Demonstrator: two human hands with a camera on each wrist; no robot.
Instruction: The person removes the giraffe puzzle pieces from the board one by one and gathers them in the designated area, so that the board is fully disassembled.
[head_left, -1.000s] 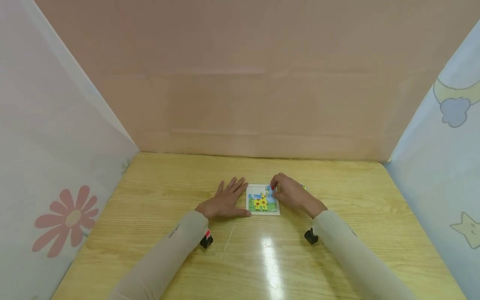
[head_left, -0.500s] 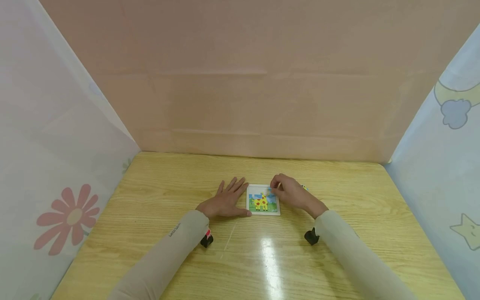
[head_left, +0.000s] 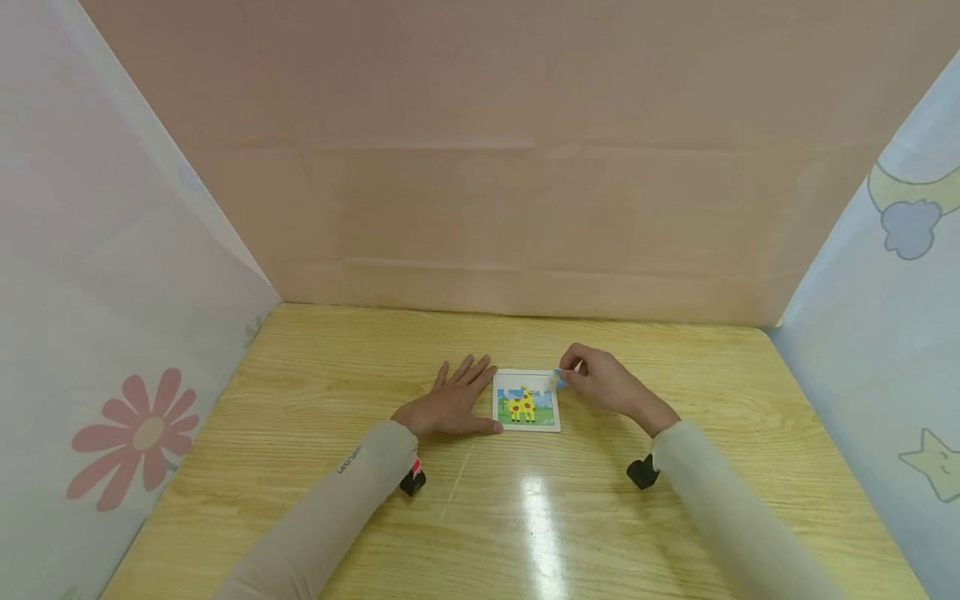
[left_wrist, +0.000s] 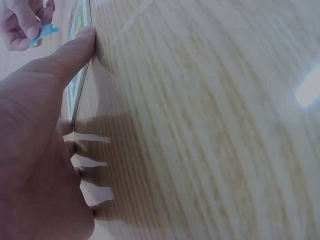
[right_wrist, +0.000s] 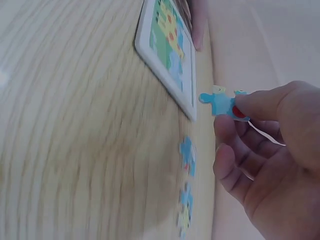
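- The right hand (head_left: pixel 611 385) hovers just off the far right corner of the puzzle board (head_left: pixel 527 401), raised a little above the counter (head_left: pixel 480 500).
- Its fingers (right_wrist: pixel 235 137) are curled, and thumb and forefinger pinch a small blue puzzle piece (right_wrist: pixel 222 104); from the head camera the piece is only a blue speck at the fingertips (head_left: pixel 561 380).
- In the right wrist view the piece hangs in the air just beyond the board's corner, clear of the white frame (right_wrist: pixel 165 75) and not touching it.
- The board lies flat near the middle of the counter, showing a yellow giraffe (head_left: pixel 522 405) with red spots on green grass under a blue sky.
- The left hand (head_left: pixel 452 400) lies flat on the counter just left of the board, fingers (head_left: pixel 467 371) spread and relaxed, gripping nothing.
- The left thumb (left_wrist: pixel 70 55) rests along the board's left edge, its tip touching the frame.
- Two more loose pieces (right_wrist: pixel 186 175), blue with a bit of yellow, lie on the counter beside the board, under the right hand; the head view hides them behind that hand.
- Pale sleeves (head_left: pixel 322 517) cover both forearms, each with a black camera (head_left: pixel 643 472) at the wrist.
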